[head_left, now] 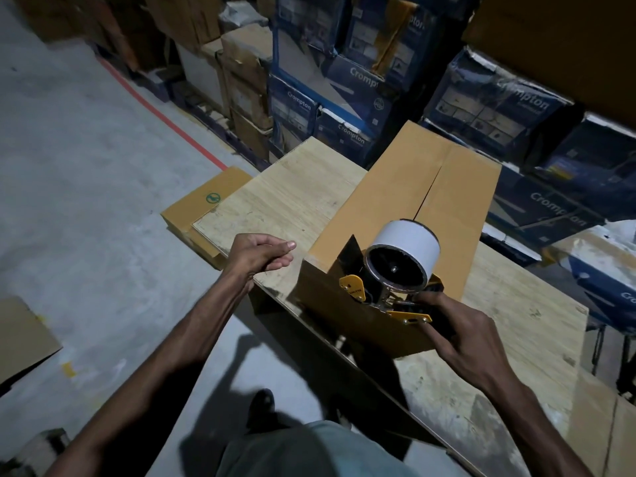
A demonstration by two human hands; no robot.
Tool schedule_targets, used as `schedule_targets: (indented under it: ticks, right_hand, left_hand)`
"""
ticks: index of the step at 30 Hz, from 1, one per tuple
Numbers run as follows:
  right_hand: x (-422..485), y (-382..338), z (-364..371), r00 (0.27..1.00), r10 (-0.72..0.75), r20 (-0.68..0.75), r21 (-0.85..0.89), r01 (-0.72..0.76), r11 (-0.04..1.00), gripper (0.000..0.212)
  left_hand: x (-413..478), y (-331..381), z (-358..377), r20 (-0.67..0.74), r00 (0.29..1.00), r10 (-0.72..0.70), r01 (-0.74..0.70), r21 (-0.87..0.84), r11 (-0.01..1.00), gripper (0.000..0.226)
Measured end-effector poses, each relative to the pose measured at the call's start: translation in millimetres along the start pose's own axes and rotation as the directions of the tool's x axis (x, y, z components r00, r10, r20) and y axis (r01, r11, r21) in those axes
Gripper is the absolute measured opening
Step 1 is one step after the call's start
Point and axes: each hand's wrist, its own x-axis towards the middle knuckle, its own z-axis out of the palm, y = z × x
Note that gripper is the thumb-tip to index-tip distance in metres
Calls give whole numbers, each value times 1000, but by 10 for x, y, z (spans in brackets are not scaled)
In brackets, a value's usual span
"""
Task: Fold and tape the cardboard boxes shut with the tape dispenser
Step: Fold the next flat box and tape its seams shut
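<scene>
Cardboard box [395,180] flaps closed, seam untaped; your right hand [464,333] grips yellow tape dispenser [401,261], left hand [261,253] loosely curled, empty.

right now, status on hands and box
Right hand grips dispenser at near end of box. Left hand loose, empty, over table. Flaps folded, seam looks untaped. Nothing on seam.

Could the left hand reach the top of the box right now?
Probably yes. The left hand holds nothing and hovers beside the cardboard box, with only table surface between them; the tape dispenser occupies just the near end.
</scene>
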Motion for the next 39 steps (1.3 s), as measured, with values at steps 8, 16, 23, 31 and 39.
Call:
schedule_targets:
  ticks: [8, 16, 23, 31, 39]
  right_hand:
    - [-20, 100, 62, 999, -43, -21, -63, 41, 997, 41]
    - [-55, 169, 70, 998, -41, -37, -75, 38, 996, 43]
    - [-90, 255, 147, 999, -26, -19, -84, 24, 996, 45]
    - [-93, 274, 292, 999, -36, -11, -79, 35, 996, 49]
    - [-116, 265, 291, 999, -40, -1, -85, 40, 996, 46]
  left_hand:
    - [57, -104, 54, -1, 1000, 9, -9, -7, 1000, 30]
    - [84, -190, 113, -13, 1000, 7, -7, -29, 1000, 26]
    - [134, -291, 117, -11, 1000, -5, 6, 2, 1000, 26]
    - [177, -516, 127, -12, 995, -99, 98, -75, 992, 30]
    - [198, -789, 140, -86, 962, -258, 252, -78, 965, 54]
